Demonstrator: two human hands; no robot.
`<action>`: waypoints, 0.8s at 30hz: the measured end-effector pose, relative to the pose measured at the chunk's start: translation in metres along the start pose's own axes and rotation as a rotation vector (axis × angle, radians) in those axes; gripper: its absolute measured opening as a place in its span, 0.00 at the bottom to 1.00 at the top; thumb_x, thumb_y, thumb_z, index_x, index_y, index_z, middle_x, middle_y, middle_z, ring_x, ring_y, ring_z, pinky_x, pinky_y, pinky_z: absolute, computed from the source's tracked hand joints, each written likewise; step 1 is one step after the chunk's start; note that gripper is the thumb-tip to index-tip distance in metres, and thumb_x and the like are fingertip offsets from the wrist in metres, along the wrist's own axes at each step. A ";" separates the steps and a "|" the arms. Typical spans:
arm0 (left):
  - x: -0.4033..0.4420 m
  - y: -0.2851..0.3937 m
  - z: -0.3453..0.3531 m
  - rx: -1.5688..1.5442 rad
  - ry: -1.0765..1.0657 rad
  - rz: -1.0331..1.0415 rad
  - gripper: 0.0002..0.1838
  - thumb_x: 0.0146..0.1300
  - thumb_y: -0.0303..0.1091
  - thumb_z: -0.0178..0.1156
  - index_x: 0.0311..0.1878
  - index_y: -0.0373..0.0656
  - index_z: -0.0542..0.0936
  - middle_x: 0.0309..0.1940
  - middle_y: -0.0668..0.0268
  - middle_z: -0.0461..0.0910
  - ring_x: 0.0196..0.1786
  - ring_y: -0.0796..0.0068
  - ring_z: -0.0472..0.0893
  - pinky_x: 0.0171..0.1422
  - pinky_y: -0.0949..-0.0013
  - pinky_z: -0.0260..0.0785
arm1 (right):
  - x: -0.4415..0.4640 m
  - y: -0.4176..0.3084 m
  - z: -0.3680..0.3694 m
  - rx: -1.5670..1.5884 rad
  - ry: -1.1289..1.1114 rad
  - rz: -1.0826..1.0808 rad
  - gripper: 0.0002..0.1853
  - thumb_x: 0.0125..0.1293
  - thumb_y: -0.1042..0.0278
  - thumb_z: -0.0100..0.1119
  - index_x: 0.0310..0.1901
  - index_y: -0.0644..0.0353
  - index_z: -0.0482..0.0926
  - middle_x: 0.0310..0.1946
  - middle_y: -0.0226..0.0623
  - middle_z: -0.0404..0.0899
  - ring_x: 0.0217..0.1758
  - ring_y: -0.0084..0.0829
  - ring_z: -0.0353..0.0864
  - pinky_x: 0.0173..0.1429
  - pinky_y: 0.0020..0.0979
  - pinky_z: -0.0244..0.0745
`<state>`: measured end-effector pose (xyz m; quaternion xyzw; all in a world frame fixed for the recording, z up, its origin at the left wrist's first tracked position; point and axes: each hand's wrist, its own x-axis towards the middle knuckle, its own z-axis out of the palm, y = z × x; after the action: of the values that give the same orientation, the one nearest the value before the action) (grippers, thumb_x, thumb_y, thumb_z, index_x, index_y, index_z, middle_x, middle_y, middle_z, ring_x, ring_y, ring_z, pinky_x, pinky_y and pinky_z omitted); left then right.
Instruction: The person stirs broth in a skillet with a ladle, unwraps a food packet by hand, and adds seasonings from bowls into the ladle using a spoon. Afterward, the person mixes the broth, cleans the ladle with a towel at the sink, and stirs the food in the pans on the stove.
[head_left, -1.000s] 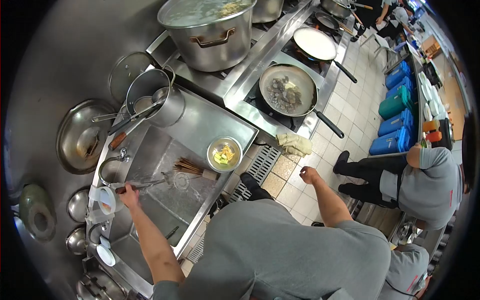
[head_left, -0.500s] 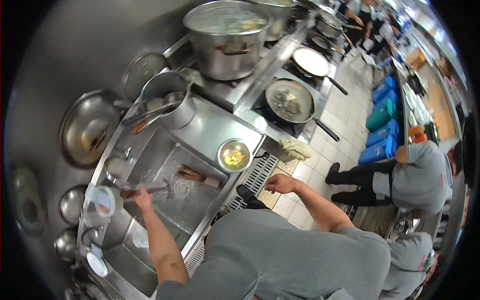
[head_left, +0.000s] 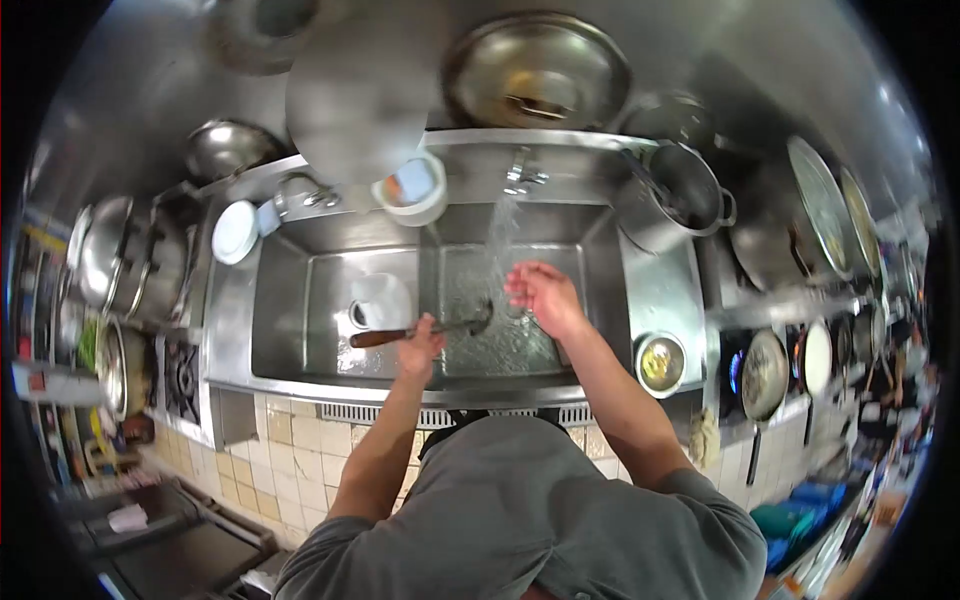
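My left hand (head_left: 420, 345) is closed round a ladle (head_left: 383, 338) with a wooden handle and a metal shaft. It is held level over the divider of the double sink (head_left: 428, 270), with the handle end to the left. The ladle's dark curved end is at the right, above the right basin. My right hand (head_left: 543, 297) is held over that basin with fingers apart and holds nothing. Beside its fingertips, water (head_left: 503, 230) runs from the tap (head_left: 522, 175). A translucent white container (head_left: 382, 302) lies in the left basin.
A white tub (head_left: 418, 208) with a sponge stands behind the divider. On the right counter are a deep pot (head_left: 660, 228) and a small bowl of food (head_left: 660, 363). Pans (head_left: 766, 375) sit on lit burners farther right. Lids (head_left: 537, 70) lean along the back wall.
The view has turned to face the sink squarely. My right hand has come from beside my body to over the right basin. My left hand still grips the ladle.
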<state>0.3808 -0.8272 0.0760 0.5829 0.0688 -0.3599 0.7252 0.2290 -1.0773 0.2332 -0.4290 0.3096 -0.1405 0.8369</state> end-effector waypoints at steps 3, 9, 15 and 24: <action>-0.043 0.009 -0.016 -0.111 -0.001 -0.007 0.13 0.70 0.41 0.66 0.50 0.45 0.77 0.44 0.67 0.79 0.40 0.71 0.80 0.47 0.63 0.79 | 0.115 0.024 0.029 0.200 -0.062 0.071 0.10 0.75 0.70 0.53 0.53 0.65 0.76 0.42 0.41 0.83 0.45 0.35 0.86 0.45 0.35 0.83; -0.066 0.001 -0.046 -0.144 -0.056 0.123 0.10 0.70 0.32 0.65 0.50 0.42 0.80 0.41 0.71 0.79 0.42 0.78 0.77 0.45 0.70 0.74 | 0.226 0.082 -0.019 0.911 -0.004 0.065 0.15 0.74 0.69 0.46 0.46 0.77 0.75 0.41 0.55 0.82 0.47 0.46 0.84 0.56 0.39 0.86; -0.054 0.013 -0.035 0.147 -0.086 0.339 0.09 0.66 0.25 0.63 0.49 0.38 0.81 0.44 0.66 0.82 0.47 0.74 0.80 0.53 0.68 0.75 | 0.219 0.108 -0.034 0.564 0.346 0.078 0.05 0.72 0.77 0.49 0.43 0.68 0.74 0.35 0.38 0.78 0.36 0.35 0.80 0.44 0.30 0.84; -0.037 0.070 0.016 0.389 -0.224 0.380 0.09 0.61 0.26 0.65 0.44 0.38 0.81 0.37 0.64 0.82 0.44 0.76 0.80 0.51 0.68 0.73 | 0.208 0.071 -0.021 0.177 0.444 0.091 0.09 0.75 0.55 0.51 0.37 0.47 0.69 0.26 0.26 0.66 0.22 0.22 0.63 0.21 0.26 0.53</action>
<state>0.3906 -0.8206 0.1559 0.6701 -0.1921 -0.2863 0.6574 0.3732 -1.1528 0.0834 -0.2983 0.4916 -0.2199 0.7880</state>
